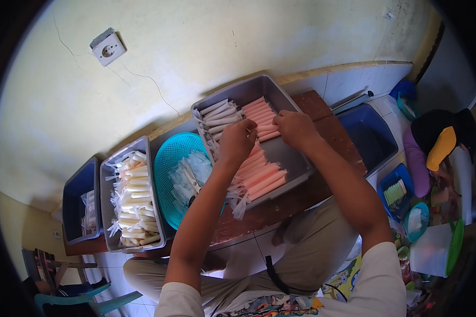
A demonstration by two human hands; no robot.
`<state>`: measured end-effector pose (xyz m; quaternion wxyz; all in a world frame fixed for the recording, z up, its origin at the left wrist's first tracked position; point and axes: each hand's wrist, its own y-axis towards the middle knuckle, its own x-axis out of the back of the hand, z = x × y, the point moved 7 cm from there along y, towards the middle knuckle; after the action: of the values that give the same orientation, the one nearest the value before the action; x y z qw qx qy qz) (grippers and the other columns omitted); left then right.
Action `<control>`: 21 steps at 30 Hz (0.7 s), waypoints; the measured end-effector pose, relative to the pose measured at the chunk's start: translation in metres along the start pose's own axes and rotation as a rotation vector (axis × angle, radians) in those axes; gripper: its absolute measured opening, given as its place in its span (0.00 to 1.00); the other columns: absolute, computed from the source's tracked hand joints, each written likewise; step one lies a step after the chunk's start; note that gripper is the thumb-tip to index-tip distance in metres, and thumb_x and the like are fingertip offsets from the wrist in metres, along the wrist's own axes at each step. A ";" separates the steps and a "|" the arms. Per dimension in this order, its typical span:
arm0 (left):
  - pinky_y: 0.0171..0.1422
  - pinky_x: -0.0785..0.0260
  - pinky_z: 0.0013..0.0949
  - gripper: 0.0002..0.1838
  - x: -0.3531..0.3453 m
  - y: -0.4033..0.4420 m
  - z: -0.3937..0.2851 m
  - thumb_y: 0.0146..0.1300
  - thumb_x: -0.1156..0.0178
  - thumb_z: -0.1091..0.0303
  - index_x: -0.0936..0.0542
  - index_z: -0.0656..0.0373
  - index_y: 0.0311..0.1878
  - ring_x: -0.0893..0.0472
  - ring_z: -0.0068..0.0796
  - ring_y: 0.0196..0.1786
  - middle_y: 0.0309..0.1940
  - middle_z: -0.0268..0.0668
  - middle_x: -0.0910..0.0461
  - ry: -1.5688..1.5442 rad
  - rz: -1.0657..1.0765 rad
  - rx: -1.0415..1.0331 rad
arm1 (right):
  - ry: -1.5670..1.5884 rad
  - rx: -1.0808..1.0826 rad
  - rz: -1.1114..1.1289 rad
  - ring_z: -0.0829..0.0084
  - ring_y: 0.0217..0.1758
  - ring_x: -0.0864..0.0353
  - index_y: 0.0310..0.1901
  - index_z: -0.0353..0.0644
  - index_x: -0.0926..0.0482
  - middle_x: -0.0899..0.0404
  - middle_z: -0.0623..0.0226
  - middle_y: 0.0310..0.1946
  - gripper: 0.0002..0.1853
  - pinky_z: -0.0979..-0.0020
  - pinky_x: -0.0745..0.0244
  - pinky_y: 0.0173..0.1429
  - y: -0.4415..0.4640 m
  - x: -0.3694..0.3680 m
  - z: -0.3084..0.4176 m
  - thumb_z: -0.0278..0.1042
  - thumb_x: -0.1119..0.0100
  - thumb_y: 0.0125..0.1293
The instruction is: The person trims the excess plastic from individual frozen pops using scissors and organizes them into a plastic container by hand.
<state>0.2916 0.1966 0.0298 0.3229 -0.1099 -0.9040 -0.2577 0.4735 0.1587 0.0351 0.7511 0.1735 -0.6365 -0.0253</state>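
Both hands are over a grey plastic tray (300,177) that holds rows of slim plastic tubes filled with pink. My left hand (237,140) and my right hand (296,129) face each other with fingers pinched. A pink ice pop (267,128) lies between their fingertips, one end at each hand. Above them in the tray is a row of pink ice pops (256,110); nearer me is another pink pile (264,179) with clear twisted ends. Pale greyish ice pops (219,115) fill the tray's far left corner. My left forearm hides part of the tray.
Left of the tray, a turquoise basket (164,158) holds clear plastic bags and scissors (192,177). Beyond it stand a grey bin of pale yellow ice pops (137,206) and a dark blue bin (71,195). Tubs and a lidded box (433,248) crowd the right floor.
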 end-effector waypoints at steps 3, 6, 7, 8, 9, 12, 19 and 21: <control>0.52 0.15 0.43 0.09 -0.015 0.001 0.008 0.67 0.28 0.72 0.07 0.61 0.48 0.07 0.44 0.43 0.42 0.45 0.07 0.128 0.047 -0.081 | -0.084 -0.022 0.066 0.51 0.52 0.07 0.44 0.45 0.11 0.10 0.57 0.47 0.07 0.52 0.12 0.55 0.001 -0.018 0.004 0.26 0.35 0.67; 0.53 0.16 0.46 0.10 -0.027 0.002 0.016 0.67 0.29 0.71 0.07 0.60 0.49 0.07 0.47 0.44 0.43 0.46 0.07 0.194 0.134 -0.110 | -0.102 -0.027 0.077 0.51 0.52 0.07 0.46 0.45 0.10 0.10 0.56 0.48 0.08 0.52 0.12 0.56 0.004 -0.031 -0.002 0.27 0.35 0.68; 0.55 0.17 0.48 0.10 -0.030 0.001 0.011 0.68 0.30 0.70 0.07 0.60 0.49 0.08 0.49 0.45 0.43 0.46 0.07 0.189 0.167 -0.151 | -0.100 -0.027 0.078 0.51 0.52 0.07 0.46 0.45 0.10 0.10 0.56 0.48 0.08 0.52 0.12 0.56 0.005 -0.035 -0.004 0.27 0.35 0.68; 0.57 0.18 0.50 0.10 -0.033 0.000 0.007 0.70 0.31 0.68 0.07 0.60 0.49 0.09 0.51 0.47 0.43 0.46 0.07 0.182 0.199 -0.194 | -0.104 -0.054 0.089 0.51 0.51 0.06 0.44 0.45 0.10 0.10 0.56 0.47 0.08 0.51 0.11 0.55 0.005 -0.039 -0.009 0.26 0.37 0.69; 0.57 0.18 0.50 0.10 -0.035 -0.002 0.007 0.70 0.31 0.68 0.07 0.60 0.49 0.09 0.51 0.47 0.43 0.46 0.07 0.181 0.200 -0.195 | -0.109 -0.082 0.100 0.50 0.51 0.06 0.43 0.45 0.10 0.10 0.56 0.46 0.08 0.51 0.11 0.55 0.005 -0.041 -0.013 0.25 0.38 0.69; 0.61 0.21 0.52 0.10 -0.041 -0.006 0.003 0.73 0.33 0.66 0.07 0.60 0.49 0.12 0.54 0.51 0.44 0.47 0.08 0.211 0.227 -0.268 | -0.119 -0.069 0.077 0.49 0.49 0.06 0.42 0.44 0.10 0.09 0.55 0.47 0.08 0.51 0.11 0.54 0.002 -0.048 -0.013 0.27 0.39 0.71; 0.68 0.26 0.53 0.18 -0.059 -0.012 0.011 0.80 0.40 0.56 0.08 0.59 0.52 0.15 0.53 0.58 0.50 0.46 0.09 0.267 0.369 -0.258 | -0.181 -0.086 0.143 0.51 0.49 0.06 0.42 0.44 0.09 0.09 0.54 0.45 0.08 0.52 0.10 0.52 0.004 -0.071 -0.020 0.31 0.38 0.71; 0.71 0.28 0.53 0.21 -0.059 -0.014 0.008 0.81 0.43 0.52 0.08 0.58 0.53 0.16 0.51 0.62 0.52 0.45 0.10 0.277 0.377 -0.248 | -0.176 -0.092 0.130 0.52 0.49 0.05 0.42 0.44 0.09 0.09 0.54 0.44 0.07 0.53 0.09 0.52 0.006 -0.073 -0.020 0.32 0.37 0.71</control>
<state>0.3273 0.1869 -0.0186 0.4700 -0.2788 -0.7763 -0.3142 0.4777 0.1874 -0.0350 0.6997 0.0942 -0.7079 -0.0211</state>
